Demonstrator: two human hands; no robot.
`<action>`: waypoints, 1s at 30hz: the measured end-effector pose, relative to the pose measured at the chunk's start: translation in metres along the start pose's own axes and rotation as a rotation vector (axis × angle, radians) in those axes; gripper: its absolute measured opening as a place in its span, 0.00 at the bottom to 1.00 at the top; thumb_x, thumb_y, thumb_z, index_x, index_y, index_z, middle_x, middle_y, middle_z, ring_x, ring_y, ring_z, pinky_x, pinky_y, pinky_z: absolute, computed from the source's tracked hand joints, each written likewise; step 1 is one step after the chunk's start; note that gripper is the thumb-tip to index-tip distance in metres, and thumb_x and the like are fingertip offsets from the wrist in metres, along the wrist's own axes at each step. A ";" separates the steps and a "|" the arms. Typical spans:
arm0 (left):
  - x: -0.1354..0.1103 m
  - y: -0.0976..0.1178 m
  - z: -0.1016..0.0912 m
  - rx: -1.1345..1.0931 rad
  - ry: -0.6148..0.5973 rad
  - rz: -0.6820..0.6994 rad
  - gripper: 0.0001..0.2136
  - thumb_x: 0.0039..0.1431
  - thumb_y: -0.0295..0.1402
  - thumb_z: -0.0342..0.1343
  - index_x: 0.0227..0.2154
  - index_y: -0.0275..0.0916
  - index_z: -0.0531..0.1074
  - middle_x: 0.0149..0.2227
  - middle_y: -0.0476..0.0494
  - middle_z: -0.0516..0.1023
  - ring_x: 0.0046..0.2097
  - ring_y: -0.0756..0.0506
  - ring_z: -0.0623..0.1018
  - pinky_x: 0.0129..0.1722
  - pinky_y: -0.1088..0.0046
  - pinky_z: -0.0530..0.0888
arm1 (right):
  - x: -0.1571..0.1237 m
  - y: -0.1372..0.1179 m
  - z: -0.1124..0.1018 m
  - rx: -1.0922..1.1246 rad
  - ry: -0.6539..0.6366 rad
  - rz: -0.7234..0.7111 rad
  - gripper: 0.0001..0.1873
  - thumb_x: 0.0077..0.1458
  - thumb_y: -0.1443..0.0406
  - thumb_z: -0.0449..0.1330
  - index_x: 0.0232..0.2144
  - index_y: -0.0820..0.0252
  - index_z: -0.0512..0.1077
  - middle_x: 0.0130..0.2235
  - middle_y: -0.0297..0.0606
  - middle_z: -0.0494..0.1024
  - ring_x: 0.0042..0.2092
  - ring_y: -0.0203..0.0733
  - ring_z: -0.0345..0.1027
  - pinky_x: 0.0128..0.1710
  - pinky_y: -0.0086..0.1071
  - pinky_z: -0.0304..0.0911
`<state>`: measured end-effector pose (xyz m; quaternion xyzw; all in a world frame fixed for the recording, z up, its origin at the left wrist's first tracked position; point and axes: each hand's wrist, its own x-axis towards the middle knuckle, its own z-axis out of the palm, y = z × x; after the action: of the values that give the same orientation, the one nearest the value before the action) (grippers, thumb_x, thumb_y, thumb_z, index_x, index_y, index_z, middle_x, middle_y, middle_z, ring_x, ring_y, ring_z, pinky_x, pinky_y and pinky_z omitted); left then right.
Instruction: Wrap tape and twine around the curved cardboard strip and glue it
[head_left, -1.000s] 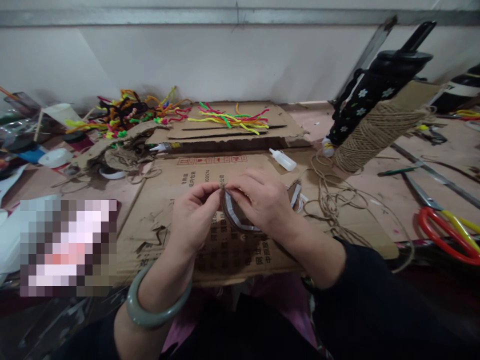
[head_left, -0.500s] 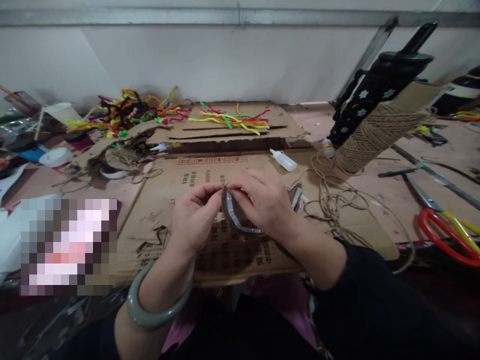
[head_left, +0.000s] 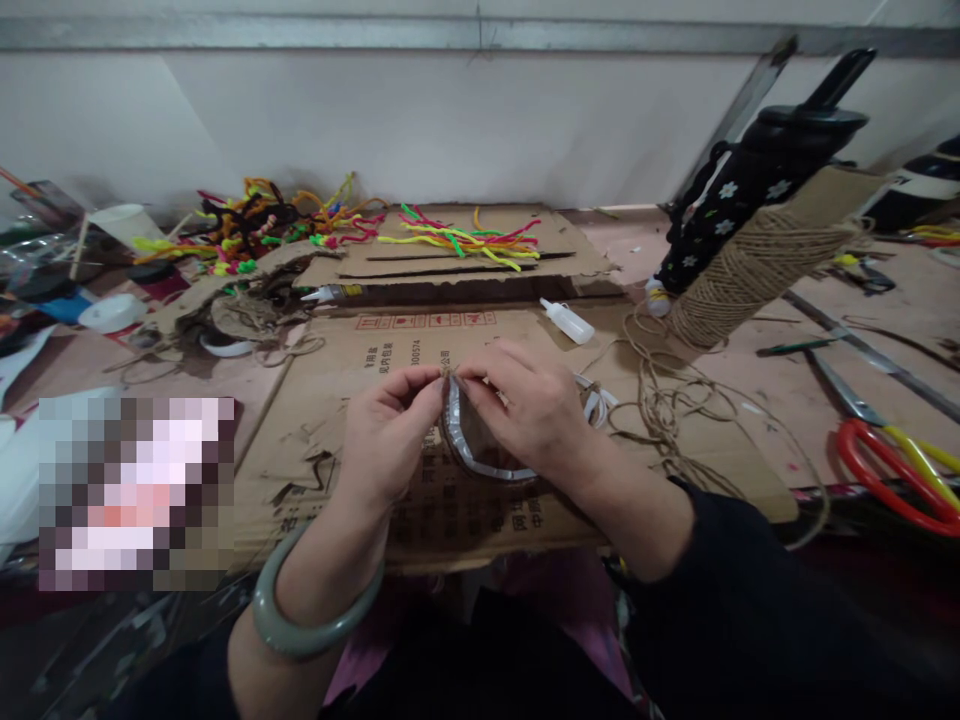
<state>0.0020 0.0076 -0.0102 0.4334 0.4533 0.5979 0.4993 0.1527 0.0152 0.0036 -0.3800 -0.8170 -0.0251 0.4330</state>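
1. Here's the small cardboard piece (head_left: pixel 484 440), held on edge between both hands. A white strip (head_left: pixel 459 445) runs along its curved rim.
2. Only a short twine end (head_left: pixel 448 376) shows, right at the top tip. The white strip below it looks bare, so I judge the covering barely begun, with nearly the whole rim left.
3. The left hand (head_left: pixel 386 435) has a narrow grip, thumb and forefinger pinched on that top tip. The piece hangs just below and to the right of the pinch.
4. The right hand (head_left: pixel 536 410) closes its fingertips on the twine end from the other side, and the piece sits under its palm.
5. Moving outward, a flattened box (head_left: pixel 330 440) lies beneath both grips. Loose twine (head_left: pixel 675 410) is just right of the right grip, with a glue bottle (head_left: pixel 566 320) and a twine spool (head_left: pixel 742 275) beyond it. The scissors (head_left: pixel 892 460) are well apart to the right.
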 end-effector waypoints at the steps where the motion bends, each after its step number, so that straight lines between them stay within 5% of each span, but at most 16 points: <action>1: 0.000 0.000 0.000 0.009 0.000 0.005 0.07 0.44 0.34 0.68 0.27 0.38 0.80 0.25 0.48 0.80 0.26 0.52 0.75 0.29 0.77 0.73 | 0.000 0.000 0.000 -0.001 -0.006 -0.007 0.13 0.64 0.65 0.50 0.33 0.61 0.74 0.32 0.39 0.76 0.35 0.38 0.68 0.36 0.31 0.64; 16: 0.001 -0.003 -0.004 0.046 0.036 0.038 0.07 0.46 0.35 0.66 0.29 0.39 0.79 0.27 0.49 0.79 0.28 0.51 0.75 0.30 0.76 0.72 | -0.001 -0.001 0.000 -0.097 -0.117 0.037 0.17 0.64 0.61 0.50 0.30 0.61 0.75 0.29 0.37 0.75 0.32 0.37 0.67 0.31 0.31 0.59; 19: 0.003 -0.002 -0.005 0.016 0.070 0.088 0.07 0.48 0.35 0.65 0.29 0.40 0.78 0.27 0.50 0.78 0.27 0.52 0.74 0.30 0.76 0.72 | 0.001 -0.001 -0.006 -0.002 0.030 -0.013 0.10 0.63 0.65 0.52 0.36 0.60 0.74 0.36 0.39 0.78 0.40 0.40 0.71 0.40 0.34 0.66; 22: 0.006 0.001 -0.004 -0.058 0.188 0.137 0.06 0.49 0.35 0.64 0.29 0.40 0.76 0.26 0.52 0.76 0.26 0.53 0.72 0.27 0.78 0.70 | 0.005 0.005 -0.019 0.049 0.312 -0.046 0.07 0.60 0.67 0.56 0.41 0.56 0.71 0.43 0.41 0.77 0.48 0.44 0.70 0.51 0.42 0.65; 26: 0.009 0.005 -0.003 -0.179 0.286 0.125 0.06 0.48 0.34 0.63 0.28 0.40 0.74 0.25 0.54 0.74 0.25 0.54 0.72 0.25 0.79 0.69 | 0.013 0.024 -0.029 0.258 0.615 0.218 0.08 0.62 0.65 0.53 0.43 0.54 0.68 0.44 0.40 0.75 0.49 0.42 0.70 0.47 0.40 0.67; 30: 0.006 0.005 -0.001 -0.183 0.134 0.019 0.08 0.47 0.35 0.65 0.29 0.40 0.74 0.25 0.53 0.75 0.24 0.54 0.72 0.24 0.79 0.69 | 0.015 0.034 -0.017 0.554 0.378 0.459 0.12 0.65 0.57 0.47 0.45 0.55 0.65 0.39 0.37 0.75 0.37 0.35 0.72 0.32 0.29 0.67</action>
<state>-0.0004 0.0133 -0.0053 0.3490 0.4250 0.6692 0.4997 0.1811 0.0419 0.0151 -0.4102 -0.5928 0.2240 0.6558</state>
